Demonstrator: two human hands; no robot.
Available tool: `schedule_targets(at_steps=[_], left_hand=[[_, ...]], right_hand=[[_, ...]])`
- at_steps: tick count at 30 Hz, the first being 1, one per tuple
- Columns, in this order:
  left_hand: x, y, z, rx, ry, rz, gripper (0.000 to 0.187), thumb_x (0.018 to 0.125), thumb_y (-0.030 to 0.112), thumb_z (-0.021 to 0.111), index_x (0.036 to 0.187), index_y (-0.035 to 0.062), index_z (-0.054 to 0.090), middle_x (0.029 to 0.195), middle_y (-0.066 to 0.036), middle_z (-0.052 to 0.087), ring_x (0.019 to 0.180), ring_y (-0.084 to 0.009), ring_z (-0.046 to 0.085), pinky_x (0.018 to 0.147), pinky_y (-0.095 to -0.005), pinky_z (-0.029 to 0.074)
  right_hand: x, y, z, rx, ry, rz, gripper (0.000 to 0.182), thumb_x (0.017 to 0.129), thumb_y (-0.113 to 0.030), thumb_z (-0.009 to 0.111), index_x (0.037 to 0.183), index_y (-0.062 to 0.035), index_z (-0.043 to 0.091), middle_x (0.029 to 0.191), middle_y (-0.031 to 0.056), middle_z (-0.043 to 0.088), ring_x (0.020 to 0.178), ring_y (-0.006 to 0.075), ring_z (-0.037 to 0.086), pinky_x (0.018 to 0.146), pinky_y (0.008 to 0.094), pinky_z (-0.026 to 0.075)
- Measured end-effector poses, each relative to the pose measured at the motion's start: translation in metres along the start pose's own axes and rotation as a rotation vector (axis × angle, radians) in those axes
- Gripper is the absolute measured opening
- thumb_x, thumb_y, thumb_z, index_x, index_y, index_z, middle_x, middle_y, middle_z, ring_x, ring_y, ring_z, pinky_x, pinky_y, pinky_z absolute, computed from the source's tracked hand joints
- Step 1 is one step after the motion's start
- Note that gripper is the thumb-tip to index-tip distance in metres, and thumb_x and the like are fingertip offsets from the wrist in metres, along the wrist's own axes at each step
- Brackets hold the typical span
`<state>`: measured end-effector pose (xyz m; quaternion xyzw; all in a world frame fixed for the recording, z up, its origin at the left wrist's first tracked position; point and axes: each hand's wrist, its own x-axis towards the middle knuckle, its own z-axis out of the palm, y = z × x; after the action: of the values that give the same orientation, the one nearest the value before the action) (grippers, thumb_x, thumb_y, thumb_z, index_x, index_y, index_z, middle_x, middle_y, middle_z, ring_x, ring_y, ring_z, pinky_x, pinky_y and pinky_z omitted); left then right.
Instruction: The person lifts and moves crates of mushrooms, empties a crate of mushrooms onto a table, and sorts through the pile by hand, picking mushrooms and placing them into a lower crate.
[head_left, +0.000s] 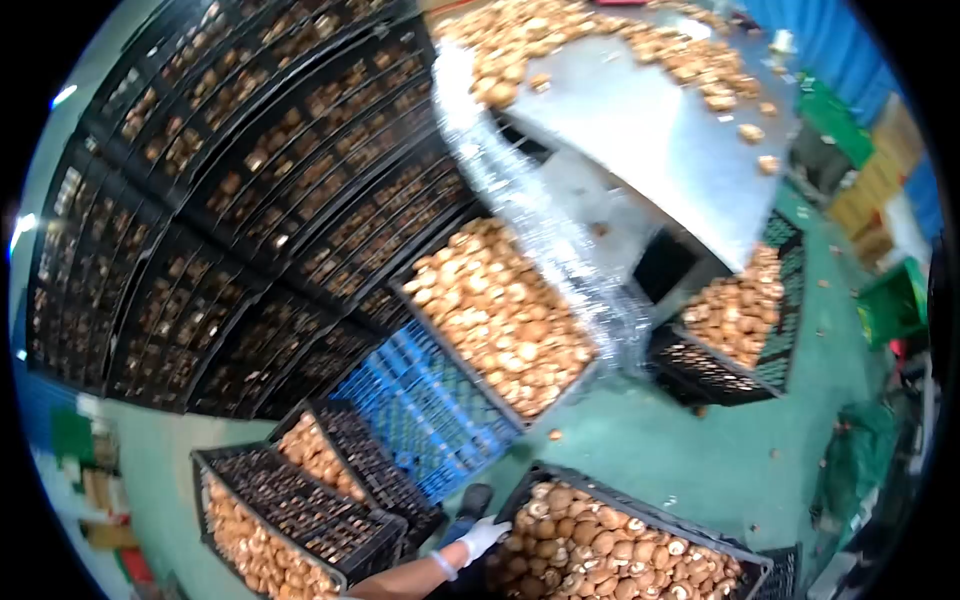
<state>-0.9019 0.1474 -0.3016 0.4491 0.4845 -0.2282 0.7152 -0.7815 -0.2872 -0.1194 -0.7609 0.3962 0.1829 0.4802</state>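
Note:
My left hand (483, 540), in a white glove, is at the bottom of the view. Its fingers close on the left end of a black plastic crate (640, 502) heaped with brown mushrooms (590, 540). The crate stands low in front of me, its near side cut off by the frame's edge. My right hand is out of view. Just beyond my left hand, a dark shoe (477, 498) shows near the blue pallet (425, 410).
Tall stacks of black crates (230, 210) rise at left. Mushroom-filled crates stand on the pallet (500, 310), at lower left (270, 540) and by the table at right (735, 310). Mushrooms lie along the metal table (640, 120). Plastic wrap (530, 210) hangs beside it.

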Motion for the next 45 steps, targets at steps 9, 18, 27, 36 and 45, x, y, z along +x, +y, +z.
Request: schedule_targets(at_steps=[9, 18, 27, 36, 45], left_hand=[[-0.151, 0.199, 0.026, 0.46, 0.025, 0.342, 0.032, 0.09, 0.026, 0.057, 0.104, -0.0023, 0.061, 0.092, -0.005, 0.065, 0.082, -0.0162, 0.057, 0.072, -0.0328, 0.048], [-0.347, 0.445, 0.038, 0.498, 0.253, 0.947, 0.022, 0.09, 0.024, 0.058, 0.083, 0.0034, 0.06, 0.066, -0.001, 0.058, 0.059, -0.0088, 0.052, 0.055, -0.0255, 0.044], [-0.293, 0.636, 0.021, 0.301, 0.123, 1.051, 0.029, 0.091, 0.028, 0.057, 0.077, 0.0033, 0.061, 0.063, -0.003, 0.057, 0.054, -0.0125, 0.051, 0.054, -0.0264, 0.043], [-0.225, 0.779, 0.051, 0.743, 0.277, 0.875, 0.028, 0.09, 0.027, 0.053, 0.081, 0.0005, 0.059, 0.068, -0.005, 0.06, 0.056, -0.0152, 0.057, 0.053, -0.0315, 0.048], [-0.189, 0.838, 0.083, 1.25, 0.967, 0.863, 0.043, 0.085, 0.037, 0.057, 0.098, -0.0032, 0.061, 0.096, -0.023, 0.065, 0.092, -0.0336, 0.063, 0.081, -0.0402, 0.049]], right_hand=[[0.004, -0.067, -0.091, 0.196, -0.106, -0.151, 0.026, 0.09, -0.031, 0.057, 0.073, -0.0102, 0.054, 0.052, 0.0011, 0.046, 0.042, 0.0134, 0.039, 0.042, 0.0297, 0.033], [-0.069, -0.315, -0.079, 0.332, -0.411, -0.466, 0.032, 0.094, -0.034, 0.052, 0.081, -0.0057, 0.061, 0.061, -0.0006, 0.054, 0.049, 0.0087, 0.049, 0.047, 0.0219, 0.039], [-0.03, -0.579, -0.004, 0.298, -0.61, -0.726, 0.042, 0.094, -0.042, 0.049, 0.085, -0.0032, 0.063, 0.062, 0.0012, 0.056, 0.052, 0.0103, 0.052, 0.052, 0.0228, 0.044], [0.066, -0.676, 0.048, 0.039, -0.625, -0.675, 0.021, 0.085, -0.021, 0.059, 0.083, -0.0005, 0.064, 0.064, 0.0033, 0.06, 0.054, 0.0112, 0.055, 0.054, 0.0244, 0.045], [0.147, -0.725, 0.091, 0.249, -0.764, -0.618, 0.031, 0.089, -0.032, 0.059, 0.08, -0.0027, 0.065, 0.065, 0.0016, 0.06, 0.056, 0.0104, 0.055, 0.055, 0.0236, 0.044]])
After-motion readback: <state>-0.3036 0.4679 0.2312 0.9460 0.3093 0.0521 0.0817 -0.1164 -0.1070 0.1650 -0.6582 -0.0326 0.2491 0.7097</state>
